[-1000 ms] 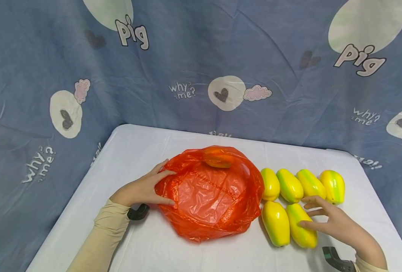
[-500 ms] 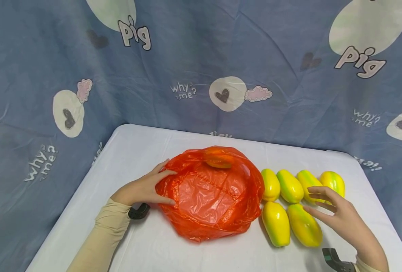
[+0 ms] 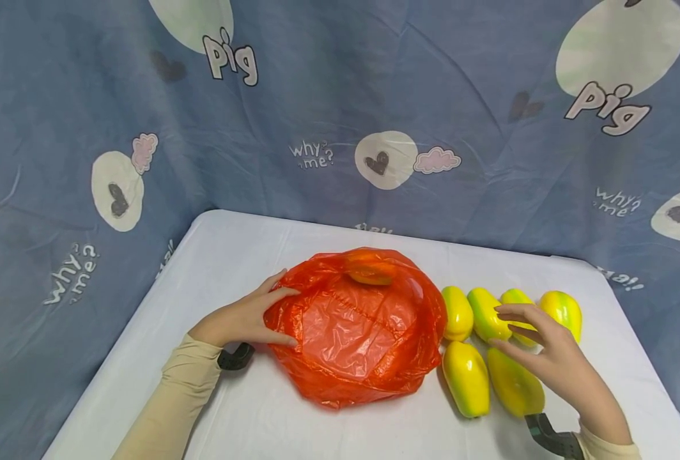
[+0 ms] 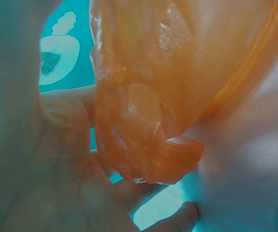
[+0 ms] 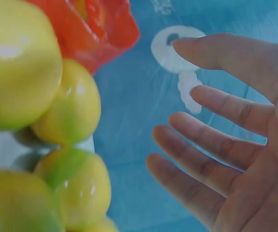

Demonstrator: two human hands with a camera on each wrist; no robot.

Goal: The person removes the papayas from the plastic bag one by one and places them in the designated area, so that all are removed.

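A crumpled red plastic bag (image 3: 346, 332) lies mouth-up in the middle of the table, with one papaya (image 3: 370, 271) at its far side. My left hand (image 3: 248, 316) rests against the bag's left edge, fingers spread and fairly straight. The left wrist view shows bag film (image 4: 134, 111) beside the palm and in front of some fingers. On the right, my right hand (image 3: 558, 351) hovers over yellow-green papayas, its fingers gently bent and holding nothing. Below it lies the front right papaya (image 3: 515, 386), partly covered; the front left papaya (image 3: 466, 379) is beside it.
Behind these, a row of several papayas (image 3: 457, 313) runs right from the bag's edge to the last papaya (image 3: 561, 313). The white-covered table (image 3: 248, 243) ends at a blue printed curtain (image 3: 294, 96) at the back and sides.
My right hand lifts off the front right papaya, rises away from it, then shifts left. That papaya has rolled slightly to the right. The left hand and bag stay put.
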